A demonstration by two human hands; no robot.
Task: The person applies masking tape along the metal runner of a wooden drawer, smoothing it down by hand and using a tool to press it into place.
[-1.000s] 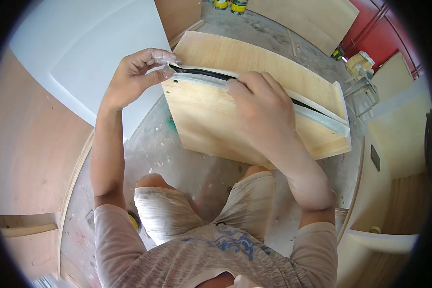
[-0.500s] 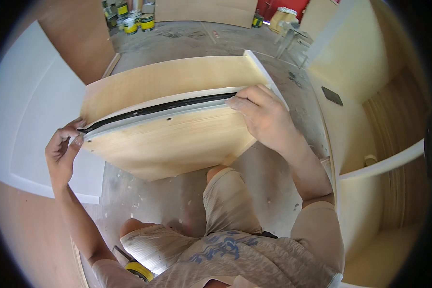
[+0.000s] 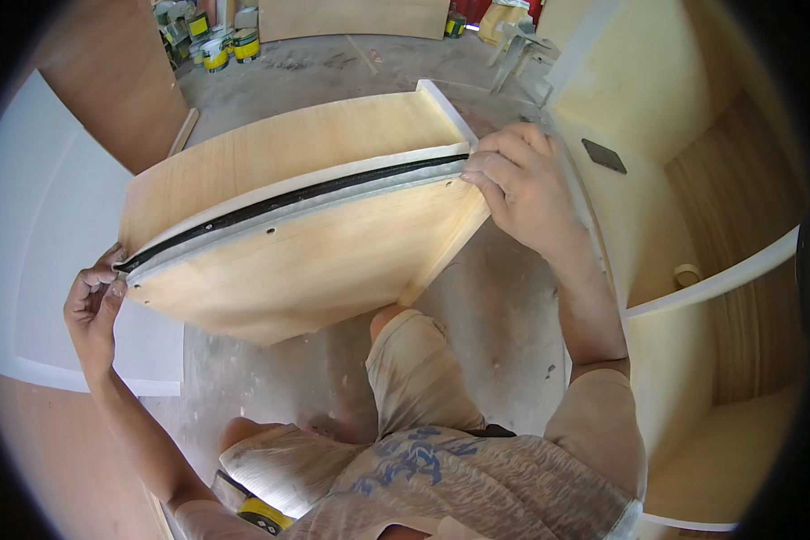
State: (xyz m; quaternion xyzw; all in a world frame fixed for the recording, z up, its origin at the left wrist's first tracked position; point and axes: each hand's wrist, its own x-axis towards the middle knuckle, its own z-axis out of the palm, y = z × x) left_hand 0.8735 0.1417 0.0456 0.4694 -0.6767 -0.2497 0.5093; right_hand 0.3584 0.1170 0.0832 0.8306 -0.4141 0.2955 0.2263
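Observation:
A long black strip lies along the white edge of a pale plywood box in front of me. My left hand is closed in a pinch on the strip's left end, at the corner of the box. At the other end, the fingers and thumb of my right hand are pinched on the strip's right end, against the box edge. Several small dark holes show in the near panel just below the strip. The inner side of the box rises behind it, ending in a white-edged board.
On the right stands an open pale cabinet with a dark phone-like slab and a small roll. White panels lean at left. Paint cans and a stool stand far back. A yellow-and-black tool is beside my leg.
My right hand has slid further right along the edge to the strip's end near the corner. My left hand stays on the left end. The whole view has shifted slightly.

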